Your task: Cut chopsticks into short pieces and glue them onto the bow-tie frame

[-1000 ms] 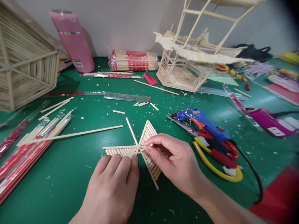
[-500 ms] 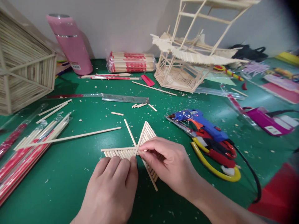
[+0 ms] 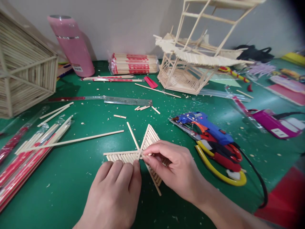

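Note:
A small fan-shaped frame of wooden sticks (image 3: 150, 136) lies on the green table, with filled triangular sections at the left, upper right and lower right. My left hand (image 3: 114, 187) presses down on the left section, its fingers bent together over the near edge. Thumb and index finger of my right hand (image 3: 175, 168) pinch a short stick piece (image 3: 149, 154) close to the point where the sticks cross. Part of the right section is hidden under that hand. One bare stick (image 3: 132, 135) sticks out from the crossing toward the upper left.
A blue glue gun (image 3: 205, 125) and yellow-handled pliers (image 3: 209, 168) lie right. Bagged sticks (image 3: 40, 152) and a large stick panel (image 3: 26, 66) are left. Behind stand a pink bottle (image 3: 73, 44), a stick bundle (image 3: 134, 63) and a stick building model (image 3: 183, 73).

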A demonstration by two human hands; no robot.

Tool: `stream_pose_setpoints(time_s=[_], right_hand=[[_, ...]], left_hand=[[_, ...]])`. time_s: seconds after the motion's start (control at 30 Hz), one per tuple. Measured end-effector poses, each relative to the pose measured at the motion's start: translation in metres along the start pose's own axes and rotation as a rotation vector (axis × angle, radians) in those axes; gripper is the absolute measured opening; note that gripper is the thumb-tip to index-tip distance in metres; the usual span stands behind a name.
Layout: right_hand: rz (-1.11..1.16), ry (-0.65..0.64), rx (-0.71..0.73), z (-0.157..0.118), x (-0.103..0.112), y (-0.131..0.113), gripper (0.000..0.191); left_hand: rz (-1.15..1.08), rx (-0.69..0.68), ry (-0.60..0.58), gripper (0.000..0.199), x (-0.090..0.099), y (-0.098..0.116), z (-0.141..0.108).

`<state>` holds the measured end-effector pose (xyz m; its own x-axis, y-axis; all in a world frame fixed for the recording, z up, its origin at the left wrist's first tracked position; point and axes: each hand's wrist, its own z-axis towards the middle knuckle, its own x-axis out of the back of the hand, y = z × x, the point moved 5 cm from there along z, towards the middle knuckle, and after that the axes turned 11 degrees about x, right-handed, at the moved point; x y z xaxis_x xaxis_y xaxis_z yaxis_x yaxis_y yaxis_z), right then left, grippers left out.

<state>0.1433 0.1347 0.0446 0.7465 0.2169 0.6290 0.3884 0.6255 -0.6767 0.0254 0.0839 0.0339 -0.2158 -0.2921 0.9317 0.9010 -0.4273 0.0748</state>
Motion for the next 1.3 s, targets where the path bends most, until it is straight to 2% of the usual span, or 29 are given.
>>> stream_pose_setpoints(time_s=[0.37, 0.63, 0.93, 1.13, 1.3], right_hand=[[0.018, -0.049, -0.021, 0.0027, -0.0008, 0.0002, 0.008], [0.024, 0.004, -0.066, 0.0006, 0.0025, 0.003, 0.007], [0.0, 0.012, -0.063, 0.0013, 0.0016, 0.0044, 0.009], [-0.009, 0.006, -0.07, 0.0014, 0.0015, 0.0046, 0.009], [-0.005, 0.011, -0.061, 0.0022, 0.0025, 0.0048, 0.009]], left_hand=[[0.012, 0.001, 0.002, 0.021, -0.0002, -0.0002, -0.0006], [0.002, 0.007, 0.003, 0.02, 0.0005, -0.0013, -0.001], [-0.021, 0.023, 0.065, 0.022, 0.0044, 0.0005, 0.0028], [-0.03, 0.022, 0.024, 0.021, 0.0038, -0.0004, 0.0017], [-0.071, 0.032, 0.075, 0.019, 0.0069, -0.0016, 0.0007]])
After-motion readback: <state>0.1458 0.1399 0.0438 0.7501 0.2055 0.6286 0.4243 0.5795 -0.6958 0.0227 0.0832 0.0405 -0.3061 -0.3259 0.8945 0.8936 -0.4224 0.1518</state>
